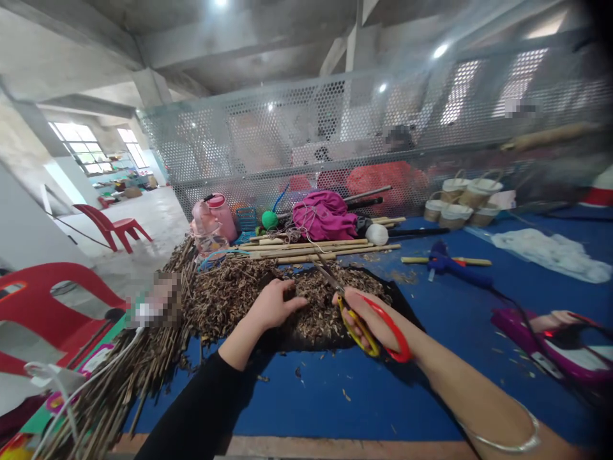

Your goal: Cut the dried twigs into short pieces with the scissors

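Note:
My right hand (371, 319) is closed round the red and yellow handles of a pair of scissors (364, 313), whose blades point away over a pile of chopped dry plant scraps (316, 306) on a black cloth (407, 306). My left hand (272, 303) rests on the same pile with its fingers curled down into the scraps; what it grips is hidden. A silver bangle (507, 441) sits on my right forearm.
A blue tabletop (431, 383) carries a bundle of dry stalks (143, 364) at left, bamboo sticks (311, 249), a pink cloth (325, 214), a blue glue gun (454, 265), small baskets (460, 204) and white stuffing (550, 252). Red plastic chairs (43, 306) stand left. Perforated metal screen (335, 134) behind.

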A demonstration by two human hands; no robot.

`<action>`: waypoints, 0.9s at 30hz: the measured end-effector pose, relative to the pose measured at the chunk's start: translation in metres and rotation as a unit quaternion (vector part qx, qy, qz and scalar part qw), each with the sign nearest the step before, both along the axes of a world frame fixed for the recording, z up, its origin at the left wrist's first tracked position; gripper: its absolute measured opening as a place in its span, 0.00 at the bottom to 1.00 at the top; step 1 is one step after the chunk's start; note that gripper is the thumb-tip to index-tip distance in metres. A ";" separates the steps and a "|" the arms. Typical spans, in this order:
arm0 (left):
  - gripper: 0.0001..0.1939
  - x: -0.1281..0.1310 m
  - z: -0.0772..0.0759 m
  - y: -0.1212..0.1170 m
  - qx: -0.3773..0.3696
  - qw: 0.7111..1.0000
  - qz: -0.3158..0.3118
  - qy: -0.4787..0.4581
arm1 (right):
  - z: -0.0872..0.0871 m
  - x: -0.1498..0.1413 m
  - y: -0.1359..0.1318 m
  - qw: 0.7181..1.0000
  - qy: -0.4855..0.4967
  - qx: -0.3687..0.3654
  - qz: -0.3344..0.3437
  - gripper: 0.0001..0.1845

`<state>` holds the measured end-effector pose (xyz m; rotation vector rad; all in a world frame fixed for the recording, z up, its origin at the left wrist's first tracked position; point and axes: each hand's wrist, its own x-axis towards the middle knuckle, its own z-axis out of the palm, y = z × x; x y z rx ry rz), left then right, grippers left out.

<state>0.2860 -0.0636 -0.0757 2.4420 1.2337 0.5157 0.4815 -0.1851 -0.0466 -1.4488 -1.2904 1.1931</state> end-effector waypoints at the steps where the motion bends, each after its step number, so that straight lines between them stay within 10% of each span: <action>1: 0.32 -0.001 -0.001 0.000 -0.012 1.000 -0.019 0.002 | 0.003 0.000 -0.002 0.997 0.057 -0.043 0.013 0.33; 13: 0.12 0.007 -0.009 -0.012 -0.025 0.999 -0.027 -0.007 | 0.056 0.050 -0.049 0.989 0.035 -0.121 -0.083 0.34; 20: 0.10 0.004 -0.009 -0.012 0.001 0.998 -0.017 -0.059 | 0.045 0.028 -0.045 0.966 0.037 -0.238 0.093 0.37; 27: 0.10 0.004 0.001 -0.024 0.043 0.995 -0.048 -0.082 | 0.028 -0.007 -0.013 0.951 -0.002 -0.293 0.099 0.35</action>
